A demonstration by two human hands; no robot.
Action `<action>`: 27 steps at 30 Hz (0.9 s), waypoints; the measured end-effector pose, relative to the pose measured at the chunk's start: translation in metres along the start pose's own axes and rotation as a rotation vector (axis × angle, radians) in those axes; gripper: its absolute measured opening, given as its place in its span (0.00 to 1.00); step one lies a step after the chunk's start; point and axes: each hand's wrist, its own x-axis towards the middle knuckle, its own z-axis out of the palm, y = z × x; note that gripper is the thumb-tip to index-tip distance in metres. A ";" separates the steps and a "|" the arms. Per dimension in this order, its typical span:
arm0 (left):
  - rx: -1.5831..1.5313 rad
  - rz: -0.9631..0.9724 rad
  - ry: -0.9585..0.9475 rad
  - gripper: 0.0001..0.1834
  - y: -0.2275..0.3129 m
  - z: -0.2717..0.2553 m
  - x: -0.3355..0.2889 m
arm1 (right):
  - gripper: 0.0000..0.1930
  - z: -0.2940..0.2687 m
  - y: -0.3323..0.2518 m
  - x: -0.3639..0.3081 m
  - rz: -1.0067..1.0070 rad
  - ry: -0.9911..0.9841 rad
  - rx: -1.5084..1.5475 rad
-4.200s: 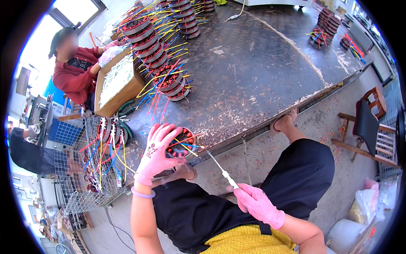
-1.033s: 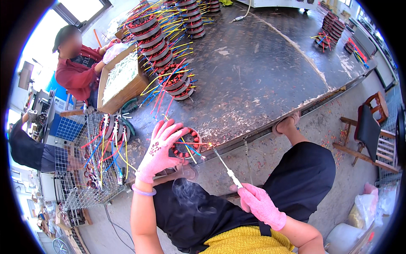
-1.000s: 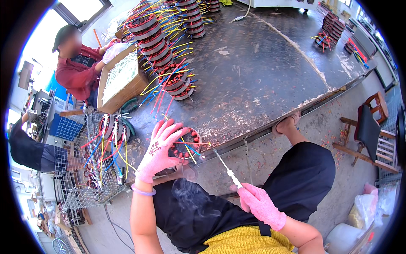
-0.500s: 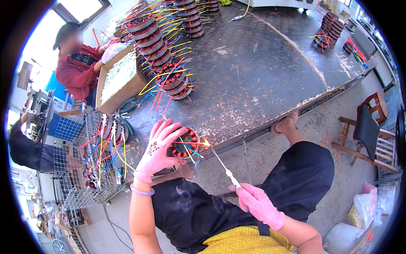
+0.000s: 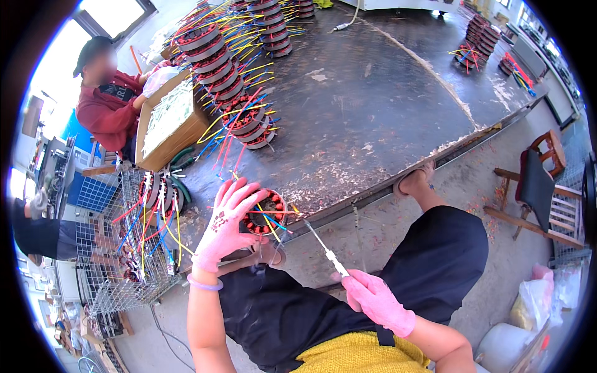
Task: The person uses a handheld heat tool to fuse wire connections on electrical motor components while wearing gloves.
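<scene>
My left hand [image 5: 225,227], in a pink glove, curls around the near-left side of a motor stator [image 5: 272,200] with red windings, at the front edge of the table. Red, yellow and blue wires [image 5: 273,219] stick out of the stator to the right. My right hand [image 5: 375,298], also gloved in pink, grips a slim white-handled wand [image 5: 332,256] with a thin metal shaft. The wand's tip points up and left, close to a red wire's end. A small orange glow shows there, too small to make out well.
Tall stacks of wired stators [image 5: 217,68] stand along the table's [image 5: 348,112] left side. Behind a carton [image 5: 171,121] sits a co-worker [image 5: 109,102]. More stators [image 5: 160,193] and green-handled pliers [image 5: 182,158] lie left of my left hand. A chair [image 5: 538,186] stands at right.
The bright flame at the wire end has shrunk to a faint glow. The wand's tip has shifted slightly left and down. My left hand still holds the stator.
</scene>
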 end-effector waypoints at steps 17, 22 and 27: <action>0.026 0.011 0.011 0.48 0.002 -0.002 0.000 | 0.18 0.001 -0.002 0.000 -0.014 -0.012 0.023; 0.017 0.008 0.018 0.48 0.003 -0.001 0.000 | 0.17 0.001 -0.005 0.000 -0.006 0.006 0.000; 0.024 0.008 0.019 0.48 0.003 -0.002 -0.001 | 0.17 0.005 -0.020 -0.007 0.044 0.016 -0.001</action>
